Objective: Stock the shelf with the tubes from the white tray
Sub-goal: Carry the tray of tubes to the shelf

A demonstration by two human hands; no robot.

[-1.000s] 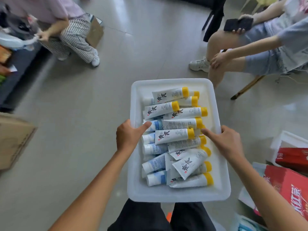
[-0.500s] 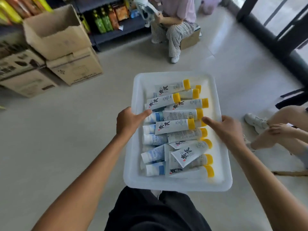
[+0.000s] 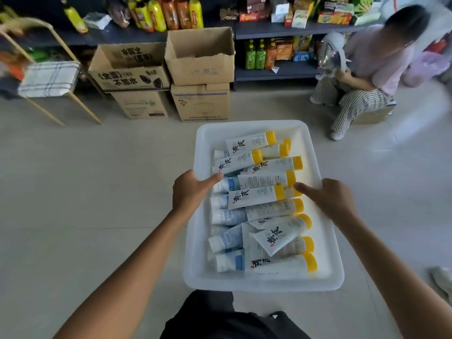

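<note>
The left hand (image 3: 189,189) holds the left side of the white tray (image 3: 256,282), thumb over the rim, fingers hidden under the edge. The right hand (image 3: 327,199) holds the right side the same way. Between the hands, the tubes (image 3: 256,195) lie in a heap in the tray. The shelf (image 3: 276,30) stands far past both hands. Cardboard boxes (image 3: 200,55) sit past the left hand. A person (image 3: 374,69) sits past the right hand.
</note>
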